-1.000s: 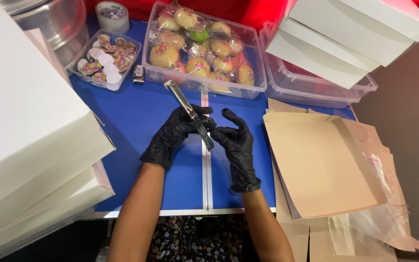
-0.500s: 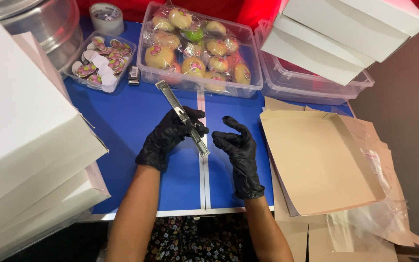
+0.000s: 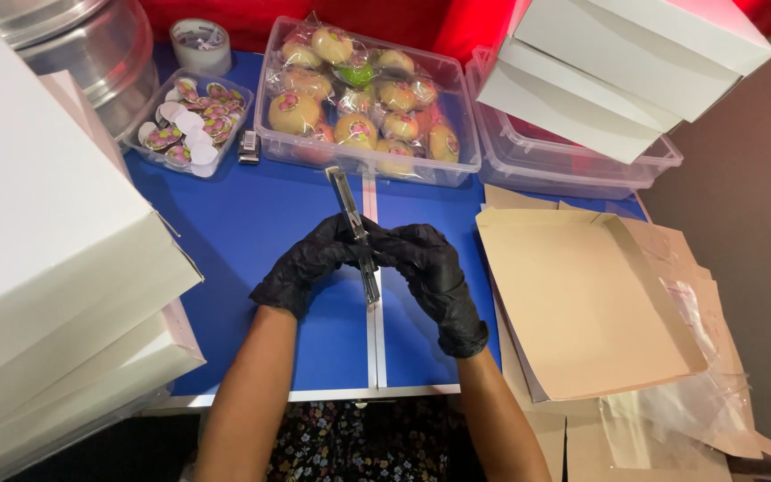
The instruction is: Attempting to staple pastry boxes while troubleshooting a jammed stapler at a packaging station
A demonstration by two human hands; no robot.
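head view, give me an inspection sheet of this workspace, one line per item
surface: blue table with a pale seam down the middle.
job's things: long metal stapler, opened out, held over the seam.
clutter: clear tub of wrapped round pastries; small tray of round stickers; tape roll; flat brown cardboard box; loose plastic wrap.
grippers: left hand and right hand, both in black gloves, grip the stapler.
cables: nothing seen.
surroundings: stacked white boxes at left, more on an empty clear tub at right; metal pot; red backdrop.
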